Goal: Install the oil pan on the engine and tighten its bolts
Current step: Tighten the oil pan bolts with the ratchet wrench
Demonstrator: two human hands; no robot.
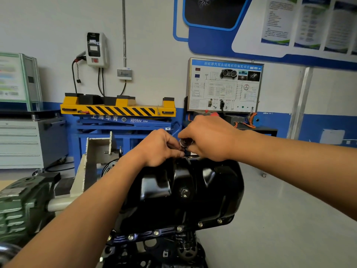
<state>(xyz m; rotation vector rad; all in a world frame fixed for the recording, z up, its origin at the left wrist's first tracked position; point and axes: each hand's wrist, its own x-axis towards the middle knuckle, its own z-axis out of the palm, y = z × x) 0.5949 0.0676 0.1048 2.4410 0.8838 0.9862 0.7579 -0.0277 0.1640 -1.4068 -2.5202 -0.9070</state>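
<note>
1. The fingers (172, 141) of the left hand (157, 147) are curled together. Their tips pinch the lower end of a chrome socket tool (184, 143).
2. The right hand (209, 139) grips the upper part of the same tool, with thumb and fingers curled round it. Only a short chrome section shows between the two hands.
3. Both hands meet above the far edge of the oil pan (185, 176). The left hand rests on the pan's far top surface. Whether the tool sits on a bolt is hidden by the fingers.
4. The oil pan is black and glossy. It sits on the engine (154, 254), sump side up.
5. A drain plug (184, 192) sits in the centre of the near wall of the pan.
6. A row of bolts (156, 232) stands in the near flange, heads seated against it.
7. Left of the engine, a cream steel bracket (98, 149) and a green gearbox (21, 207) carry the shaft of the stand.
8. Behind, against the wall, stand:
   - a grey drawer cabinet (21, 142);
   - a blue lift table (119, 111) with a yellow, black-striped top;
   - a motor-control training panel (225, 85).
9. A charging unit (95, 49) hangs on the wall above the lift table.
</note>
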